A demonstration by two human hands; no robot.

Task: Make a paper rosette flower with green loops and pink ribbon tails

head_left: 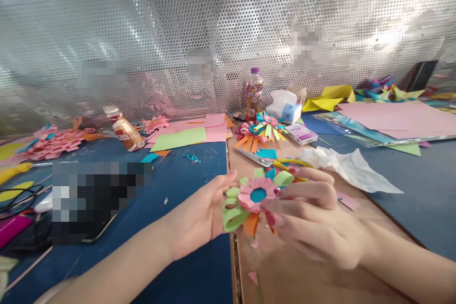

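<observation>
A paper flower with pink petals, a blue centre and green and orange loops is held up between both hands over the brown table board. My left hand grips its left side from behind, fingers curled. On the flower's right side, my right hand pinches the pink petals with thumb and fingers. Just beyond the flower lie yellow-handled scissors.
Finished paper flowers lie further back by a purple-capped bottle, a tissue pack and a small box. Crumpled tissue is at right. Coloured paper sheets, a tipped bottle and pink scraps lie before a perforated metal screen.
</observation>
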